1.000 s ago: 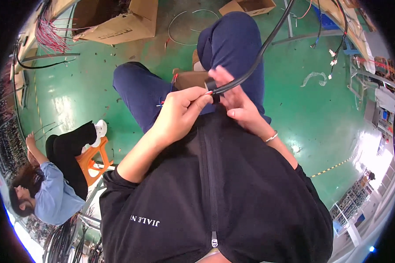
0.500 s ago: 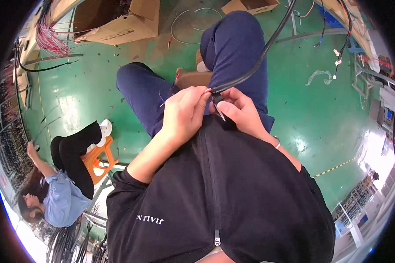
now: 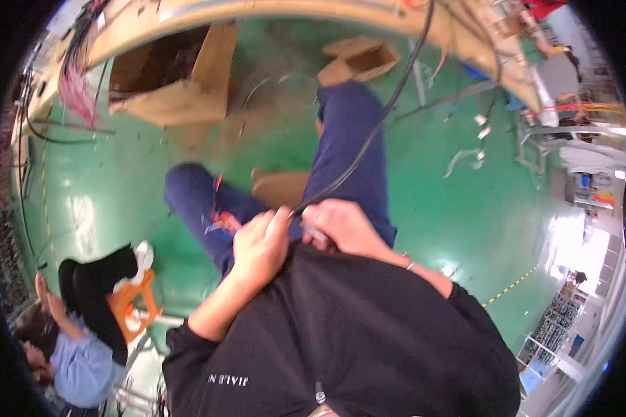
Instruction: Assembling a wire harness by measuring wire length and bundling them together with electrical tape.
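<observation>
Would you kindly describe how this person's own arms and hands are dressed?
Both forearms are bare, the black top's sleeves pushed up toward the elbows. The left hand and right hand wear no gloves. A thin bracelet circles the right wrist.

Both bare hands drawn close together at the lap, fingers curled shut.

The left hand [image 3: 261, 243] sits at the end of a bare forearm that rises from a pushed-up black sleeve at the lower left, wrist bent slightly, knuckles up, fingers folded inward with the thumb and forefinger pinched at its upper right edge. The right hand [image 3: 344, 226] lies just beside it, nearly touching, its back turned to the camera and fingers curled under; its forearm runs down to the right, with a thin band at the wrist, into the other black sleeve. Both legs in blue trousers stretch away beyond the hands, knees bent.
</observation>
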Tool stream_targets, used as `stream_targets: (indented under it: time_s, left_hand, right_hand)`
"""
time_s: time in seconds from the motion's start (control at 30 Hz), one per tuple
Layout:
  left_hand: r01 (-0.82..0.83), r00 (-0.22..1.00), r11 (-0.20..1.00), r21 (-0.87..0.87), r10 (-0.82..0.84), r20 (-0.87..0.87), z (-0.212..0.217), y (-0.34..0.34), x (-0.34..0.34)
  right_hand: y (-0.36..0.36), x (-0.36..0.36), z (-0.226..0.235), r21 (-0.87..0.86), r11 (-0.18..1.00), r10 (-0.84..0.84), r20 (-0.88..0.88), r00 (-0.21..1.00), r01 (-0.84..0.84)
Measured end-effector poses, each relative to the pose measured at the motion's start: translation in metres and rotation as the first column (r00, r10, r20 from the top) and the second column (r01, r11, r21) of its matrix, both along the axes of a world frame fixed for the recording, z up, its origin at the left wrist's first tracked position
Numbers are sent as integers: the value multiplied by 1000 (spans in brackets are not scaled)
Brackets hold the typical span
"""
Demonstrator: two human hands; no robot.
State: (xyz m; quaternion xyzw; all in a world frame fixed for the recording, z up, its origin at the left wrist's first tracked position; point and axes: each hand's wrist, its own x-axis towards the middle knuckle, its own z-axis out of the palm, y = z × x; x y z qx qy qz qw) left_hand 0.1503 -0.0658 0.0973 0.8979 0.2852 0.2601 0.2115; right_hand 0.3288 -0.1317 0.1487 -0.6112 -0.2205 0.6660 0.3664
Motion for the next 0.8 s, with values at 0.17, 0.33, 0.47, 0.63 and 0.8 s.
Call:
stream_targets:
  time_s: [0.17, 0.33, 0.47, 0.63, 0.8]
  left_hand:
    - [-62, 997, 978, -197, 51, -57, 8, -1, -25]
    - [-147, 988, 917, -372, 121, -92, 3, -1, -46]
    - [-255, 967, 776, -577, 207, -148, 13, 5, -65]
    - [-261, 958, 729, -632, 275, -78, 17, 17, -74]
    - [-308, 937, 601, -737, 325, -127, 21, 25, -79]
  right_hand:
    - [5, -15, -7, -34, 999, 35, -78, 996, -38]
    - [32, -29, -3, -199, 963, 168, -82, 982, -181]
    - [54, -47, -6, -260, 936, 194, -181, 964, -238]
    - [73, -53, -2, -348, 887, 266, -149, 952, -302]
    - [89, -62, -5, -411, 856, 253, -196, 947, -314]
